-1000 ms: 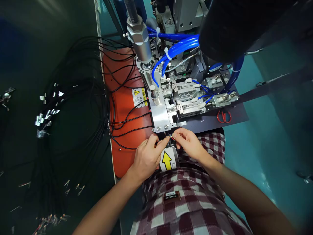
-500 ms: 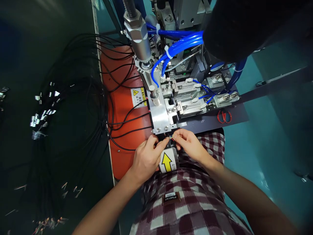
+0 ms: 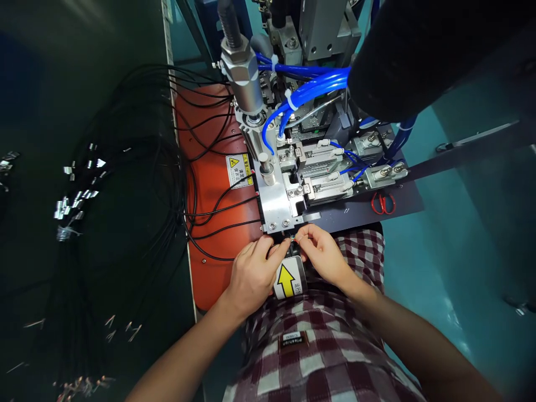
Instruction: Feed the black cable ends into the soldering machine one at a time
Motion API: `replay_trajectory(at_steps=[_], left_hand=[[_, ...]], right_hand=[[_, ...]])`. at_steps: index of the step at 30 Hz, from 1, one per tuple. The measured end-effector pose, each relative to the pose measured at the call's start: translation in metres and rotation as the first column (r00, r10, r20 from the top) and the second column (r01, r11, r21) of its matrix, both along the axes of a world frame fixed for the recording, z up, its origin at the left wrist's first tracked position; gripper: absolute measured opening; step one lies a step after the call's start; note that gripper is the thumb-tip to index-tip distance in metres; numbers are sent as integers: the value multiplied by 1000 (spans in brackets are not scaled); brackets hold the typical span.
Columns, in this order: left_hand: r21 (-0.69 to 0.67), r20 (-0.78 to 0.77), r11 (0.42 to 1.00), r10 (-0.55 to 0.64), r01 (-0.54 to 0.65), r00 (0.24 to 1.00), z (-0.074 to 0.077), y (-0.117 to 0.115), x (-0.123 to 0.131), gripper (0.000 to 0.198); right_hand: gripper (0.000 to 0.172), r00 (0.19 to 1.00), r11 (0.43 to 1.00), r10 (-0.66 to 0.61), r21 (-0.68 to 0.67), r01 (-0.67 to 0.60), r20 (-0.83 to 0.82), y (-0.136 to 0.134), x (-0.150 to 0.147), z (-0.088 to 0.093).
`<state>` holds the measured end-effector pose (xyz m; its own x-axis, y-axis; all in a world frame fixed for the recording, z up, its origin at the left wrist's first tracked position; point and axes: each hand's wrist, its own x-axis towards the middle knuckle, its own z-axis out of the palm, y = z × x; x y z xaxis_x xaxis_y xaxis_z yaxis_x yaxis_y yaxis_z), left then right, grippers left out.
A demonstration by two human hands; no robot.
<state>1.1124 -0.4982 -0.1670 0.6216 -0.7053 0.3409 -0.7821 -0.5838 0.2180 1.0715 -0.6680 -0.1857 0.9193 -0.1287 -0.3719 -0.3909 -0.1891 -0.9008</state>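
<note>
Just in front of the metal block [image 3: 277, 205], both of my hands meet at a small bunch of thin coloured wires [image 3: 292, 238]. My left hand [image 3: 254, 272] is closed, thumb and forefinger pressed together at the left of the wires. A black cable [image 3: 211, 257] runs in under this hand from the left. My right hand [image 3: 324, 255] pinches the wire ends from the other side. Fingertips cover most of the wires. Below them sits a white plate with a yellow arrow [image 3: 286, 280].
Black cables [image 3: 190, 184] cross the orange plate [image 3: 221, 237] from a dark table with shiny cable ends [image 3: 69, 207]. Pneumatic cylinders [image 3: 329, 190] with blue hoses [image 3: 320, 84] stand behind my hands. Red-handled scissors [image 3: 383, 204] lie at the right. A dark blurred shape [image 3: 402, 50] fills the upper right.
The view has shifted slightly, so the machine appears a little lower. My hands keep their places at the wires; the coloured wires show less between the fingertips.
</note>
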Motion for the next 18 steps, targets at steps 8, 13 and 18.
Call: replay_trajectory(at_steps=[8,13,18], left_hand=[[-34,-84,999,2,-5,996,-1,0,0,28],[-31,-86,1000,5,-7,996,-1,0,0,28],[-9,-85,1000,10,-11,996,0,0,0,28]], right_hand=[[15,998,997,-30,-71,34,46,-5,0,6],[13,988,980,-16,-192,46,153,-4,2,8],[14,981,980,32,-200,7,189,-3,1,3]])
